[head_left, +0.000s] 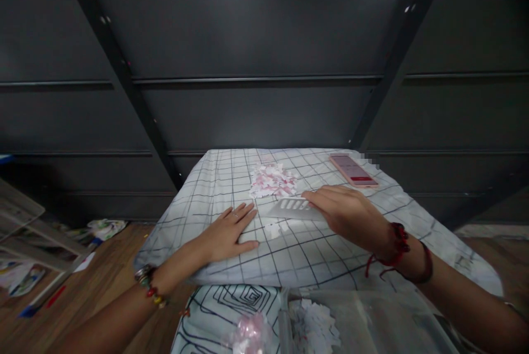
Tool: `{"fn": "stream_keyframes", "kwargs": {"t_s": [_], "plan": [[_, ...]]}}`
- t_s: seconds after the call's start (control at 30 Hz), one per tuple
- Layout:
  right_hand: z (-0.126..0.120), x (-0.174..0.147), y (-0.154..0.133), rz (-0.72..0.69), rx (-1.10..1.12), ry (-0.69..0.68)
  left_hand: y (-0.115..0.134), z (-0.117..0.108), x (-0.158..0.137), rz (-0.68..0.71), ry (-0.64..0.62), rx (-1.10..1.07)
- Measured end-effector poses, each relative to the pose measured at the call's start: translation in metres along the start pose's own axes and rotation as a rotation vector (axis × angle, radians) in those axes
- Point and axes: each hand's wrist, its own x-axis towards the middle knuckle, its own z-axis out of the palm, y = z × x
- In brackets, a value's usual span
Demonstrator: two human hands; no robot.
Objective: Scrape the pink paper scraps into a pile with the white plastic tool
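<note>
White slotted scraper (295,213), ragged pink-white paper scraps (273,180)

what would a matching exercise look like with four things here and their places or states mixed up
1. phone
2. left hand
3. slotted tool
4. tub

A. gripped by the right hand
B. at the view's near edge, with paper scraps inside
C. lying on the cloth, beyond the right hand
D. resting palm-down on the cloth

Pairs: 1-C, 2-D, 3-A, 4-B
</note>
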Motion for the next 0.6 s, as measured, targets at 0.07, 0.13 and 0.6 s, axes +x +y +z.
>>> {"fn": "stream_keyframes", "kwargs": {"t_s": [0.07, 0.13, 0.6], "plan": [[0.005, 0.004, 0.000, -0.044, 0.024, 0.022, 0.000, 0.001, -0.006, -0.008, -0.022, 0.006], [0.009, 0.008, 0.000, -0.100, 0.075, 0.005, 0.000, 0.002, -0.009, -0.016, -0.019, 0.015], [-0.015, -0.009, 0.013, -0.058, 0.163, -0.070, 0.002, -0.002, -0.007, -0.001, -0.051, 0.032]]}}
